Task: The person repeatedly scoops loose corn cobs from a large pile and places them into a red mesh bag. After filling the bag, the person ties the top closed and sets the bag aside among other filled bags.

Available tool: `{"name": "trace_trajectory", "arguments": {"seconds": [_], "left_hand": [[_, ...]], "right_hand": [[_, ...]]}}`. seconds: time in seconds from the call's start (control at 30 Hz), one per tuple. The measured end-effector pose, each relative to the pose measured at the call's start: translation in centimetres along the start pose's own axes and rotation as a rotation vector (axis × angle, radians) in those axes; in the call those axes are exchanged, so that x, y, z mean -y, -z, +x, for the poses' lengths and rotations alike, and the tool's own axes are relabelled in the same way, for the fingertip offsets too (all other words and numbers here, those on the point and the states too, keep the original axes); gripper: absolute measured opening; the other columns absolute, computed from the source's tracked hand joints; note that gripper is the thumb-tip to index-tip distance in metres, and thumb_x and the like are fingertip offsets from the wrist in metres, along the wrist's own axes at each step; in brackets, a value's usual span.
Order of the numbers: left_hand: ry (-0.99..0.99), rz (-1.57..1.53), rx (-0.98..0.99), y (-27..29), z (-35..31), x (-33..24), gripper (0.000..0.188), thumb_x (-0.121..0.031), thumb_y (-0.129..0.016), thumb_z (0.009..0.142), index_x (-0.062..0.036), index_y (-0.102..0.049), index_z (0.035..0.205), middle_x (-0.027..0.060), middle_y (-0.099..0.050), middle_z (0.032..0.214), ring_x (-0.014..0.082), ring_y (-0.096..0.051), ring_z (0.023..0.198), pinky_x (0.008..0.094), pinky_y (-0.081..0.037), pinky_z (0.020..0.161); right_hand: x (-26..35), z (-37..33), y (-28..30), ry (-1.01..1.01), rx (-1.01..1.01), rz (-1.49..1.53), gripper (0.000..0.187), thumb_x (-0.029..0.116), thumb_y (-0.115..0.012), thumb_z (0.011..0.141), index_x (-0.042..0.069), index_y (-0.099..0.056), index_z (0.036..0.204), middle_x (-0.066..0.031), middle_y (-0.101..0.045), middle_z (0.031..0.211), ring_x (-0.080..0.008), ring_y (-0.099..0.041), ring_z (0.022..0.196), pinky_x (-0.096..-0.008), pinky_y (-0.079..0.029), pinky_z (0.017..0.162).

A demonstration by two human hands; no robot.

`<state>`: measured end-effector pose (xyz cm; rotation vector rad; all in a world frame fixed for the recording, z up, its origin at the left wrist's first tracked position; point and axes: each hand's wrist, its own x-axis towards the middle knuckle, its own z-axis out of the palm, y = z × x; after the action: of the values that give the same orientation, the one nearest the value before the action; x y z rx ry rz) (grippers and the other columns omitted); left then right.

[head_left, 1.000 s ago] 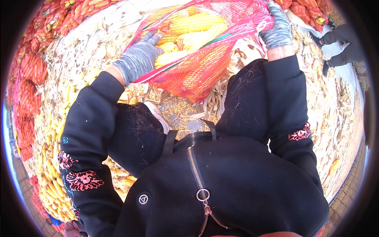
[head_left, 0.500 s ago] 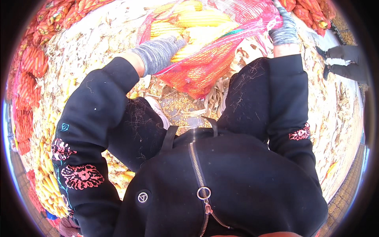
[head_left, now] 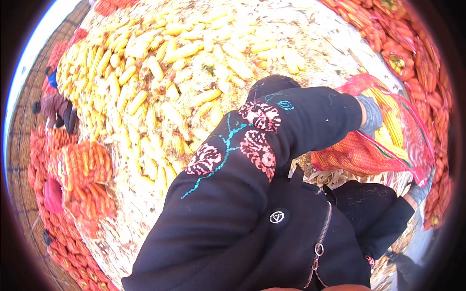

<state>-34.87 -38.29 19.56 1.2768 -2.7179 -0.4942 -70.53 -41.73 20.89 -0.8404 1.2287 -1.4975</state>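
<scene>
A wide-mouthed sack of red open-weave mesh [head_left: 347, 155] sits at the right, slumped into a soft pouch, its thin netting stretched over the cobs inside and its rim edged with a pinkish-red band and a strip of green. Long, tapering yellow corn cobs [head_left: 392, 121] with beaded, kernelled surfaces lie in the opening. The left hand, in a grey marled knit glove [head_left: 372, 115], is at the sack's mouth against the cobs; its fingers are largely out of sight, so how far it is open, and whether it grips a cob, cannot be told. The right hand, in a matching grey knit glove [head_left: 421, 189], is closed on the sack's rim at the lower right. The left arm reaches across in a smooth, matte black sleeve [head_left: 320, 119] bearing coral-pink floral embroidery [head_left: 262, 116] and a curling teal stem; a toothed metal zip [head_left: 324, 233] with a ring pull runs down the jacket front. Papery, crumpled pale husks [head_left: 330, 179] lie below the sack. Loose, knobbly yellow cobs [head_left: 138, 102] spread thickly to the left, with bulging red net bags of corn [head_left: 87, 162] beyond them, near a stooping person in dull purple-brown clothing [head_left: 56, 106]. More packed red net bags [head_left: 417, 63] line the upper right.
</scene>
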Motion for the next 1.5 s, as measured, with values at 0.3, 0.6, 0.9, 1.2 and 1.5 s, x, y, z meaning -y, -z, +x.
{"name": "trace_trajectory", "arguments": {"seconds": [0.3, 0.6, 0.9, 1.2, 1.5], "left_hand": [[-0.052, -0.011, -1.175, 2.0, -14.4, 3.8, 0.044, -0.038, -0.065, 0.08, -0.0105, -0.061, 0.114, 0.0133, -0.058, 0.118, 0.0333, -0.053, 0.104, 0.0407, -0.04, 0.093], [2.185, -0.073, -0.461, -18.3, -51.8, 17.6, 0.089, -0.046, -0.079, 0.064, 0.0007, -0.039, 0.129, 0.0234, -0.055, 0.119, 0.0319, -0.054, 0.111, 0.0382, -0.042, 0.095], [1.927, -0.186, -0.901, -20.6, -50.5, 15.0, 0.07, -0.013, -0.083, 0.057, -0.0019, -0.05, 0.117, 0.024, -0.059, 0.107, 0.0319, -0.057, 0.102, 0.038, -0.046, 0.086], [1.279, -0.189, 0.014, -22.0, -44.7, 25.9, 0.069, -0.03, -0.084, 0.056, -0.0083, -0.059, 0.116, 0.0177, -0.059, 0.116, 0.0362, -0.053, 0.109, 0.039, -0.044, 0.093], [1.348, -1.247, -0.278, -26.6, -48.4, 30.0, 0.067, -0.01, -0.073, 0.074, 0.01, -0.039, 0.127, 0.0194, -0.057, 0.113, 0.0269, -0.055, 0.103, 0.0384, -0.049, 0.083]], "right_hand": [[-0.6, 4.1, 4.0, 0.11, -0.107, -0.251, 0.043, 0.019, -0.039, 0.096, 0.004, -0.04, 0.136, -0.0125, -0.046, 0.135, -0.0264, -0.047, 0.119, -0.0397, -0.036, 0.104], [1.6, 1.3, 3.7, 0.0, 0.558, -0.057, 0.046, 0.027, -0.038, 0.095, 0.007, -0.039, 0.136, -0.0134, -0.046, 0.135, -0.0299, -0.047, 0.12, -0.0441, -0.035, 0.105], [0.2, -1.1, 1.1, 0.072, 0.547, 0.002, 0.053, 0.035, -0.043, 0.094, 0.005, -0.039, 0.137, -0.014, -0.042, 0.139, -0.0312, -0.044, 0.123, -0.0441, -0.031, 0.107], [-2.2, 0.9, 1.5, 0.06, -0.009, 0.348, 0.033, 0.021, -0.058, 0.089, 0.001, -0.057, 0.115, -0.0125, -0.061, 0.115, -0.0244, -0.057, 0.106, -0.0382, -0.043, 0.097], [-1.1, -2.4, -1.7, -0.096, 0.029, 0.452, 0.03, 0.022, -0.058, 0.09, 0.004, -0.057, 0.114, -0.0125, -0.063, 0.11, -0.0235, -0.062, 0.098, -0.0391, -0.05, 0.089]]}}
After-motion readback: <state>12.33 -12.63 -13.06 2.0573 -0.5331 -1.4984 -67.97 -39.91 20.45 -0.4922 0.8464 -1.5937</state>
